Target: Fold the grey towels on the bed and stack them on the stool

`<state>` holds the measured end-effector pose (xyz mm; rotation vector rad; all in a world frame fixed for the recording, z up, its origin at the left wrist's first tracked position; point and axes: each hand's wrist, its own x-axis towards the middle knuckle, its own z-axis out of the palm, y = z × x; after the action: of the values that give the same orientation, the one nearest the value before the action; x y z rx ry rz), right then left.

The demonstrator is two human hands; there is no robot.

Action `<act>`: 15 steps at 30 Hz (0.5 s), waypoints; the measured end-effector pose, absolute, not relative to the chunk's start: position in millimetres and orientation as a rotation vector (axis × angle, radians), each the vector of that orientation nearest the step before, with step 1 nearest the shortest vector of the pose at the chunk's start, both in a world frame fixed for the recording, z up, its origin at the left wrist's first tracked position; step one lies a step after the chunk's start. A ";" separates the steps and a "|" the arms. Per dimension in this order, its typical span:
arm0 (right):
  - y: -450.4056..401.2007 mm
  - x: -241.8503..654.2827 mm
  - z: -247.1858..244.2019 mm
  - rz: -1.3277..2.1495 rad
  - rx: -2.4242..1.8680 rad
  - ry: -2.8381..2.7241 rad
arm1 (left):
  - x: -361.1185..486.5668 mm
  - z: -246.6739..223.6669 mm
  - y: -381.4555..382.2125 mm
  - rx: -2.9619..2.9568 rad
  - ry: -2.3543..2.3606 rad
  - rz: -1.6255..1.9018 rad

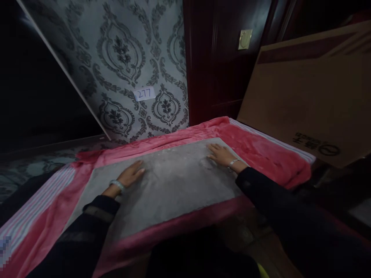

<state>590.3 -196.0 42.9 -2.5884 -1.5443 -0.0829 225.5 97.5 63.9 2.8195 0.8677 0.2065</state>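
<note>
A grey, slightly wrinkled plush cloth [176,185] lies spread over the surface in front of me. Beneath and around it shows a pink fleece blanket [257,150], bunched into folds at the back and right. My left hand [131,175] rests flat on the left part of the grey cloth, fingers stretched forward, a pale bracelet at the wrist. On the cloth's right part, near its far corner, my right hand [220,155] lies palm down with fingers spread and a thin bracelet on the wrist. Neither hand grips anything.
Striped fabric [43,197] shows under the blanket at the left and right edges. A large cardboard box [310,92] leans at the right, beside a dark red door [214,58]. Behind stands a patterned wall [124,50] with a paper label [144,94] reading 277. A dark panel [43,85] is at left.
</note>
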 end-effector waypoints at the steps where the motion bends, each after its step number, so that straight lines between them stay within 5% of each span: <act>1: -173.1 585.4 49.6 -0.094 -2.568 -1.572 | 241.5 66.1 106.4 2.862 0.877 0.213; 6: -102.9 594.4 47.8 -0.134 -2.573 -1.529 | 270.6 58.0 158.7 2.968 1.062 0.036; 15: -112.3 653.4 -19.3 -0.115 -2.674 -1.381 | 211.1 -0.2 211.8 2.781 1.505 -0.068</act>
<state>653.4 -112.3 -19.3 -2.6739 -1.3808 -0.1146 211.1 211.8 -0.2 2.7813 1.5050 -0.0684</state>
